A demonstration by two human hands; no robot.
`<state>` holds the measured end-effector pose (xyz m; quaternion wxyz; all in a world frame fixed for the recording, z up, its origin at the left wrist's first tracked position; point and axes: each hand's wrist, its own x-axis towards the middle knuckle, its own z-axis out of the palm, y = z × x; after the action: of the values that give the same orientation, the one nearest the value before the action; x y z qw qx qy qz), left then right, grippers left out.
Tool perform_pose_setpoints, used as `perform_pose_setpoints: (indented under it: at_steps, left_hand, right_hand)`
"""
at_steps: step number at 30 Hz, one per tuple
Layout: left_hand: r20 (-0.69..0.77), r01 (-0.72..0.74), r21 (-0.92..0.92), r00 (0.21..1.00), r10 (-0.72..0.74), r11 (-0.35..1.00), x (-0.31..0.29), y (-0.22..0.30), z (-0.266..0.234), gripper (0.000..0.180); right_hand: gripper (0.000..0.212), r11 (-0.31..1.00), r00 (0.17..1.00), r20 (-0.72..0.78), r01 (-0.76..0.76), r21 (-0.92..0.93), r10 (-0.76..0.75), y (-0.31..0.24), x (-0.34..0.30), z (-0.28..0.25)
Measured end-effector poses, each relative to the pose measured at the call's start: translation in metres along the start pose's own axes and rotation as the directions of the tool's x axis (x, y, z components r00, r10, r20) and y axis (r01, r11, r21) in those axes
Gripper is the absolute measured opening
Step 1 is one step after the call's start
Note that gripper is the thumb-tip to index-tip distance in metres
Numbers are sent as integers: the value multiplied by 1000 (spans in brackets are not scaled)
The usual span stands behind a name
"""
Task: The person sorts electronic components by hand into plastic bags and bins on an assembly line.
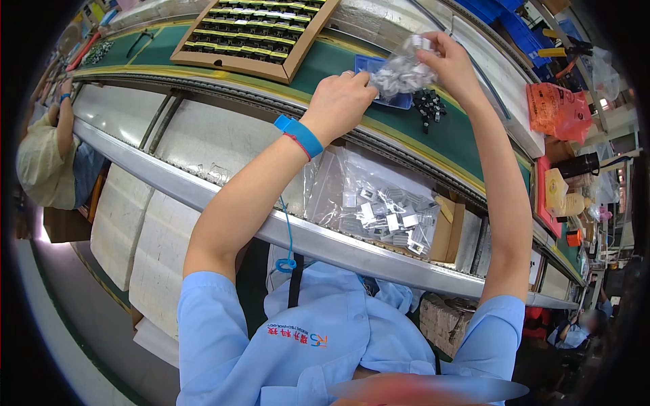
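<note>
A long green conveyor belt [467, 139] is seen running across the table, with a wooden tray [254, 30] of dark parts carried on it at upper left. Clear plastic bags [379, 203] of small metal parts are laid on the near ledge below the belt. A small clear bag [404, 68] of grey parts is held up over a blue tray [399, 100], pinched at its left end by the left hand [338, 101] and at its top by the right hand [450, 61]. Loose black parts [428, 107] are scattered just beside the blue tray. A blue wrist strap [299, 134] is worn on the left wrist.
</note>
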<state>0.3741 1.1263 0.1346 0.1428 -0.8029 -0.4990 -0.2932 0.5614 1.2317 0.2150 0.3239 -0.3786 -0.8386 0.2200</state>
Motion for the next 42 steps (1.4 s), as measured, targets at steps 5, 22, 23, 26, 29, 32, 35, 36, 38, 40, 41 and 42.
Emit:
perform_pose_setpoints:
  at_steps: [5,22,23,26,29,32,35,36,38,40,41,42]
  left_hand:
    - [13,24,-17,1000,-24,1000,-1,0,0,6]
    - [47,71,-36,996,-69,997,-4,-3,3,5]
    - [45,74,-62,996,-72,995,2,2,3,4]
    - [68,106,-54,992,-102,993,-8,-9,2,4]
    - [66,96,-85,994,-90,992,3,-3,3,4]
    - [47,84,-131,996,-79,988,6,-1,-1,5]
    - [-47,74,-113,996,-80,991,5,-8,-1,5]
    - [-32,93,-89,995,-97,992,3,-14,-2,4]
    - [-28,122,-63,992,-124,991,0,-22,-3,4]
    - [-34,148,-46,988,-150,988,-4,-25,-5,3]
    - [-31,159,-40,987,-160,986,-5,-25,-6,3]
    - [-22,161,-5,987,-161,987,-7,-24,-9,4]
  right_hand:
    - [24,999,999,-27,-41,-25,40,-25,4,6]
    - [7,965,908,-330,226,-136,-259,-60,6,-4]
    - [7,946,902,-309,244,-212,-302,-26,15,-16]
    - [12,977,949,-263,135,-164,-176,-66,2,-6]
    - [14,962,897,-349,255,-97,-272,-50,3,-22]
    - [13,988,963,-220,155,-19,-155,-50,-3,-35]
    - [13,953,886,-462,115,279,28,-47,-3,-51]
    - [11,949,887,-455,79,306,73,-46,-6,-51]
    - [10,932,910,-396,29,361,125,-38,-20,-52]
    - [10,922,942,-311,0,387,131,-35,-33,-53]
    - [9,925,950,-284,-16,379,132,-36,-41,-53]
    - [10,941,960,-256,-24,337,116,-41,-48,-50]
